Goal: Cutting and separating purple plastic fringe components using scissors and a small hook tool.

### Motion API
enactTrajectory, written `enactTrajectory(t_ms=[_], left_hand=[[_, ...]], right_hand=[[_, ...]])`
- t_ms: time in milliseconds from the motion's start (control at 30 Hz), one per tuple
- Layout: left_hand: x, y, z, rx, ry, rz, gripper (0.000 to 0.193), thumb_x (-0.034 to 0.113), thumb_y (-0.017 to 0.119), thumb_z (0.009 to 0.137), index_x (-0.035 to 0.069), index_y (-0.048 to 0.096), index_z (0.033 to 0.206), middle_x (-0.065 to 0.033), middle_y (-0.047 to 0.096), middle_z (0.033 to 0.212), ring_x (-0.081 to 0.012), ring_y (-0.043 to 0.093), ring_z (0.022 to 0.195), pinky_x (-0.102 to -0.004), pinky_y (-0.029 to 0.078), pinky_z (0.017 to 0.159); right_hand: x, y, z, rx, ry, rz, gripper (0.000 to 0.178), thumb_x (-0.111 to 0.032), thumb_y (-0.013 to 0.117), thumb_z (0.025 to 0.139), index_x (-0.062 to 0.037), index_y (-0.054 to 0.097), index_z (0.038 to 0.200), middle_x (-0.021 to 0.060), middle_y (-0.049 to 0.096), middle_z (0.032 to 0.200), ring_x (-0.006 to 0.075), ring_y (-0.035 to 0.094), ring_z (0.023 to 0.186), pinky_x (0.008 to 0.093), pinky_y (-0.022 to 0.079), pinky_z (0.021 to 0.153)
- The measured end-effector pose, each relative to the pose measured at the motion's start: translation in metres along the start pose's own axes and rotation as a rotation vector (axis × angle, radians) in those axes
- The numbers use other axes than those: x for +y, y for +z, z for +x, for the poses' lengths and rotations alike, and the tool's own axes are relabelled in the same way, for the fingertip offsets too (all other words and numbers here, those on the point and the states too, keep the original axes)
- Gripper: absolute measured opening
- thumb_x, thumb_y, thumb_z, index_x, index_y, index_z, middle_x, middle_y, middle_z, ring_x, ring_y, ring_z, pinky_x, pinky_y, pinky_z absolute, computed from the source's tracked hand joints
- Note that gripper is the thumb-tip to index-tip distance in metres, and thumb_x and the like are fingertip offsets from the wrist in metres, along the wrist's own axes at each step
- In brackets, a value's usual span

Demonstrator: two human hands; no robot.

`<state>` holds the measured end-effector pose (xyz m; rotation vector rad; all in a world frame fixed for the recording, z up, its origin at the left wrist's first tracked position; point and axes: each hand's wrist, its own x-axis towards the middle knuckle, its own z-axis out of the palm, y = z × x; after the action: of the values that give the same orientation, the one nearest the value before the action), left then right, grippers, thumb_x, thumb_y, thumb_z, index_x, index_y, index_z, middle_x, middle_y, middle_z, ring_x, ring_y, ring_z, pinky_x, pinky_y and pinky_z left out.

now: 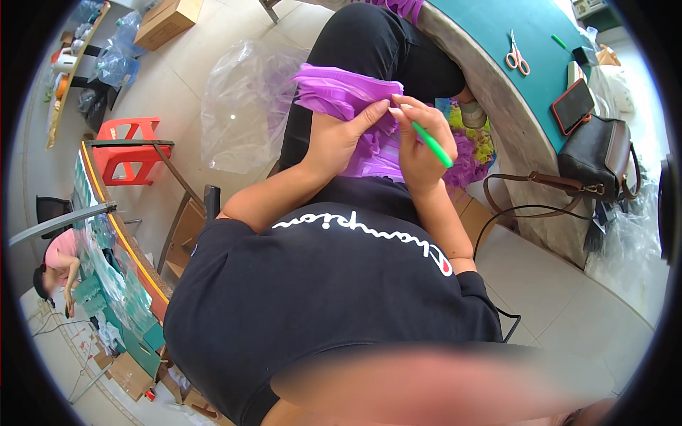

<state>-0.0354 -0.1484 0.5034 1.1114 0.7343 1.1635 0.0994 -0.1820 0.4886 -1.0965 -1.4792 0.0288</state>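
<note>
A stack of bright purple fabric-like pieces (348, 86) lies over my lap, with more purple folds between my forearms. My left hand (332, 145) is closed on the stack, its thumb pressed on top near the right end. Close beside that thumb, my right hand (425, 145) is closed around a slim green stick-like tool (432, 144). The tool's tip is hidden by the fingers, so its exact kind cannot be told. My right fingertips touch the purple edge, almost meeting the left thumb.
On the green-topped table (483, 28) at the right lie scissors (517, 54), a phone (572, 106) and a dark handbag (595, 157). A clear plastic bag (245, 106) and red stool (129, 149) are at left. Another person (60, 263) works at the far-left table.
</note>
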Motion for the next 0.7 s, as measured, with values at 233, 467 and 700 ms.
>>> enactTrajectory(t_ms=[233, 467, 700], left_hand=[[-0.005, 0.002, 0.004, 0.194, -0.058, -0.196, 0.015, 0.007, 0.065, 0.087, 0.002, 0.062, 0.101, -0.0052, 0.065, 0.093, -0.0128, 0.063, 0.083, -0.0268, 0.05, 0.077], [-0.004, -0.046, 0.034, 0.461, -0.059, -0.305, 0.021, 0.007, 0.068, 0.084, 0.002, 0.06, 0.103, -0.0079, 0.065, 0.096, -0.0185, 0.064, 0.084, -0.0329, 0.054, 0.076], [-0.025, -0.084, 0.054, 0.531, -0.084, -0.4, 0.016, 0.008, 0.068, 0.084, 0.001, 0.062, 0.097, -0.0083, 0.066, 0.091, -0.0196, 0.065, 0.08, -0.0342, 0.055, 0.072]], right_hand=[[0.019, 0.0, -0.001, 0.247, 0.06, 0.088, 0.012, -0.007, 0.057, 0.093, -0.001, 0.047, 0.098, 0.0227, 0.066, 0.092, 0.0207, 0.067, 0.076, 0.0283, 0.054, 0.069], [0.069, -0.135, 0.013, 0.663, 0.013, -0.597, 0.02, -0.014, 0.049, 0.098, 0.0005, 0.036, 0.093, 0.0183, 0.065, 0.078, 0.0257, 0.067, 0.07, 0.0299, 0.054, 0.054], [0.061, -0.303, 0.007, 0.994, -0.241, -1.057, 0.023, -0.015, 0.049, 0.097, 0.0023, 0.035, 0.09, 0.0173, 0.065, 0.073, 0.022, 0.066, 0.057, 0.028, 0.054, 0.05]])
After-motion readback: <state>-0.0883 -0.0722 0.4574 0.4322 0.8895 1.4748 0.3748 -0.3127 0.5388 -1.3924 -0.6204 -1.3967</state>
